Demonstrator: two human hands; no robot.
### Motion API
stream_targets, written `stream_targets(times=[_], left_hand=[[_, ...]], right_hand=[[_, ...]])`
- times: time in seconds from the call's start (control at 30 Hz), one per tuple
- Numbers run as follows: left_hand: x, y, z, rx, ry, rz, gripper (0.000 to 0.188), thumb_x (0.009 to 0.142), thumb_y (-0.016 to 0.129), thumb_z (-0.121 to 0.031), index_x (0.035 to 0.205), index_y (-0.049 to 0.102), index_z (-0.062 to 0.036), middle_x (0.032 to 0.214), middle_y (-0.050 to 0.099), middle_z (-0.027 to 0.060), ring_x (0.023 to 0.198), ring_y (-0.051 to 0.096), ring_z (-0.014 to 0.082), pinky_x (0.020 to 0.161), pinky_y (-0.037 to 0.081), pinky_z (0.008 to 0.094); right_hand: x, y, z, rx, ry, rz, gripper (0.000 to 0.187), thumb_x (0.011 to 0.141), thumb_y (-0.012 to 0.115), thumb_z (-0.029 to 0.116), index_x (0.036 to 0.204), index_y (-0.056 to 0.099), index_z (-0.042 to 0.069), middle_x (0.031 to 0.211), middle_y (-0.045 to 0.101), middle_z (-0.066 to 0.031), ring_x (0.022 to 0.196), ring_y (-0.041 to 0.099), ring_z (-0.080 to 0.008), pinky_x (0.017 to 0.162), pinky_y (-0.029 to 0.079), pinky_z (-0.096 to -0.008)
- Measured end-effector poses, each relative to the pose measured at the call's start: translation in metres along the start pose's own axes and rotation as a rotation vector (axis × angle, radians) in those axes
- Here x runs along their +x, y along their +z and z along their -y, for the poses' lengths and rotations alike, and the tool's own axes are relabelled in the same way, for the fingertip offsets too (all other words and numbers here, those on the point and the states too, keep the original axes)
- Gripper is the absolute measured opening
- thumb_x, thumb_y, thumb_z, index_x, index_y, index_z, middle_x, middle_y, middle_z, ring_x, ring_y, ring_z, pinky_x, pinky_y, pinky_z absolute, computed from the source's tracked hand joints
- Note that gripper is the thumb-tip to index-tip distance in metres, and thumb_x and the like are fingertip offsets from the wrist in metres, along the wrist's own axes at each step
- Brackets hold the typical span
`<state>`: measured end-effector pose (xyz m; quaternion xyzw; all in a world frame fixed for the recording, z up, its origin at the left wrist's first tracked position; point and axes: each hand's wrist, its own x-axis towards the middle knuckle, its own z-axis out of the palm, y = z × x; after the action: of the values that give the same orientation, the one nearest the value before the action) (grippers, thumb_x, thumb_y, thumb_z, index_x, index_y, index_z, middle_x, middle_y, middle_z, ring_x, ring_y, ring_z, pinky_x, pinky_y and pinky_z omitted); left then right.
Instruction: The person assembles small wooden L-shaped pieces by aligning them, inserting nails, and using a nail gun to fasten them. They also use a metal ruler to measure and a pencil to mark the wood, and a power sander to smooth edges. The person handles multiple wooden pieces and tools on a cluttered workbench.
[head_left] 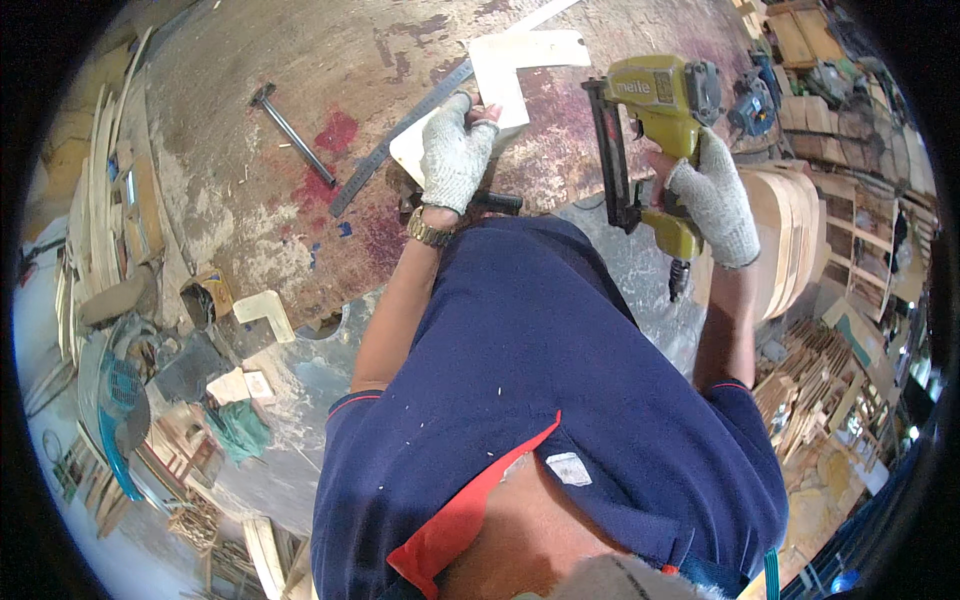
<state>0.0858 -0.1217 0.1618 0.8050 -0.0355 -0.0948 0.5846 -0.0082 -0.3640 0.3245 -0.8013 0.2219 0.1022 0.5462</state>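
Observation:
My left hand (458, 150), in a grey fingerless glove, is closed on a pale, flat wooden piece with stepped, L-shaped ends (497, 85) over the worn workbench (230, 150). Its thumb and fingers pinch the middle of the piece. In my right hand (718, 205), gloved alike, is a yellow-green nail gun (645, 90). The fingers wrap its handle, and its black magazine (612, 165) faces the wooden piece, apart from it. A long metal ruler (385, 150) lies slantwise, partly under the piece. Beside my left wrist a black handle-like thing (497, 202) is partly hidden.
A hammer (295, 135) lies on the bench at left. Another pale L-shaped piece (268, 312) sits near the bench's left corner. Curved wooden boards (785, 235) are stacked at right, and a blue power tool (752, 105) lies beyond them. A teal circular saw (120, 400) stands lower left.

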Motion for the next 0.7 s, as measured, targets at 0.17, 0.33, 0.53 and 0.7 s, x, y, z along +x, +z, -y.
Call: stream_targets(times=[0.17,0.33,0.53,0.7], left_hand=[[0.000,0.000,-0.003,0.095,-0.014,0.012,0.034,0.093,0.072,-0.028,0.111,0.069,0.0009,0.083,0.072,0.0156,0.078,0.072,0.0270,0.072,0.054,0.0395],[-0.002,0.000,-0.001,0.047,0.079,-0.021,0.032,0.093,0.073,-0.028,0.106,0.069,0.0008,0.082,0.072,0.0160,0.078,0.072,0.0298,0.072,0.054,0.0417],[-0.005,0.001,-0.004,0.045,0.068,-0.022,0.032,0.094,0.073,-0.025,0.109,0.068,0.0031,0.079,0.071,0.0121,0.073,0.067,0.0190,0.070,0.053,0.0351],[-0.006,0.000,-0.007,0.023,0.092,-0.028,0.033,0.095,0.073,-0.024,0.112,0.068,0.0038,0.081,0.071,0.0112,0.073,0.065,0.0161,0.071,0.052,0.0334]], right_hand=[[-0.023,0.024,0.046,0.053,0.004,0.118,0.048,0.091,0.066,0.009,0.136,0.050,0.002,0.096,0.065,-0.0071,0.059,0.063,-0.0111,0.054,0.052,-0.0261],[-0.019,0.049,0.052,-0.073,0.076,0.088,0.044,0.092,0.069,0.015,0.130,0.051,0.000,0.102,0.071,-0.0073,0.057,0.063,-0.0115,0.053,0.053,-0.0266],[-0.020,0.060,0.049,-0.079,0.051,0.111,0.044,0.095,0.065,0.012,0.134,0.048,0.003,0.107,0.071,-0.0085,0.057,0.064,-0.0116,0.052,0.053,-0.0262],[-0.020,0.064,0.049,-0.116,0.047,0.114,0.045,0.095,0.064,0.010,0.136,0.047,0.003,0.109,0.071,-0.0088,0.058,0.065,-0.0113,0.053,0.055,-0.0270]])
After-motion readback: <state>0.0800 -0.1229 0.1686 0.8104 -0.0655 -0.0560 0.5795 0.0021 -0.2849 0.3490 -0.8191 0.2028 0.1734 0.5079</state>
